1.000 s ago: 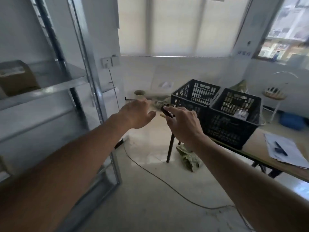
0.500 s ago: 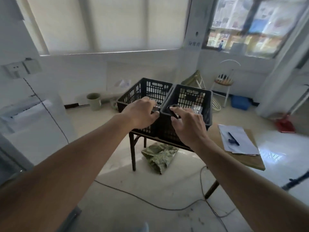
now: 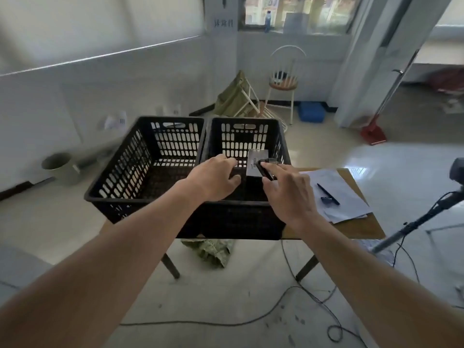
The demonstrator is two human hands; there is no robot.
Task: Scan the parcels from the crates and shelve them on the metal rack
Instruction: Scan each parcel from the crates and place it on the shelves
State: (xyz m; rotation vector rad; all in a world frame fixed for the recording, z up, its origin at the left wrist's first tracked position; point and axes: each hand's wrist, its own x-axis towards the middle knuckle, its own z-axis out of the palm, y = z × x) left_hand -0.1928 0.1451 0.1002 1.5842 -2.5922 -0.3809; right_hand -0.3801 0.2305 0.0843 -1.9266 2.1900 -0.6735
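Note:
Two black plastic crates stand side by side on a wooden table [image 3: 351, 229]. The left crate [image 3: 140, 156] looks empty. In the right crate [image 3: 278, 136] a parcel [image 3: 258, 158] with a barcode label leans against the far right wall. My right hand [image 3: 288, 194] reaches over the right crate's near rim and pinches a small black scanner [image 3: 265, 170] close to the parcel's label. My left hand [image 3: 213, 179] hovers over the divide between the crates, fingers loosely curled and holding nothing.
Papers [image 3: 336, 194] with a black pen [image 3: 327, 193] lie on the table to the right. A tripod stand [image 3: 426, 217] and cables [image 3: 313, 300] occupy the floor at right. A chair [image 3: 283, 81], red broom [image 3: 374, 131] and bucket [image 3: 60, 167] stand further off.
The view swung right, away from the metal rack, and closed in on the crates. Both hands now reach over the right crate, the scanner nearing the parcel.

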